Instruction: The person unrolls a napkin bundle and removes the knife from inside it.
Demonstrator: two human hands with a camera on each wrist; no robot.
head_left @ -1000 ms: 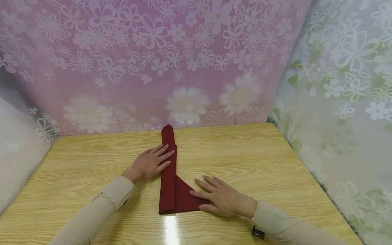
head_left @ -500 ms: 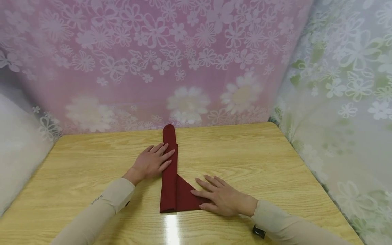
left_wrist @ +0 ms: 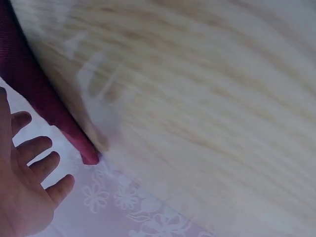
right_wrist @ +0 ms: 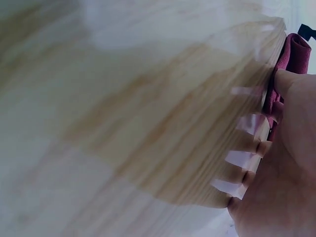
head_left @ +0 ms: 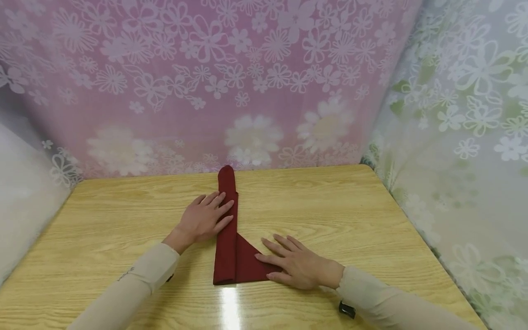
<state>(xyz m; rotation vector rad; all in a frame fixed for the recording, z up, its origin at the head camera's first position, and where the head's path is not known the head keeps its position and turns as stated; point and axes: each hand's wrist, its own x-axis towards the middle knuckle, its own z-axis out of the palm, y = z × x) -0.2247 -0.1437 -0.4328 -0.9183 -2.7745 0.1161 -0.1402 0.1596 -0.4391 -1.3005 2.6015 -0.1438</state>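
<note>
A dark red cloth [head_left: 226,256], folded into a long narrow strip, lies on the wooden table with its rounded far end at the back edge. From its lower right side a flat triangular flap spreads out. My left hand [head_left: 202,217] rests on the strip's upper half, fingers straight and spread. On the flap's right tip my right hand [head_left: 303,266] lies with fingers extended, covering that corner. In the left wrist view the cloth [left_wrist: 42,94] runs beyond the spread left fingers. The right wrist view shows the cloth's rolled near end [right_wrist: 298,52] past the right thumb.
The wood-grain table [head_left: 330,206] carries a bright light reflection near its front. A pink flowered covering [head_left: 185,114] stands behind the back edge, and a pale flowered one [head_left: 462,183] runs along the right side. A whitish surface [head_left: 24,197] borders the left.
</note>
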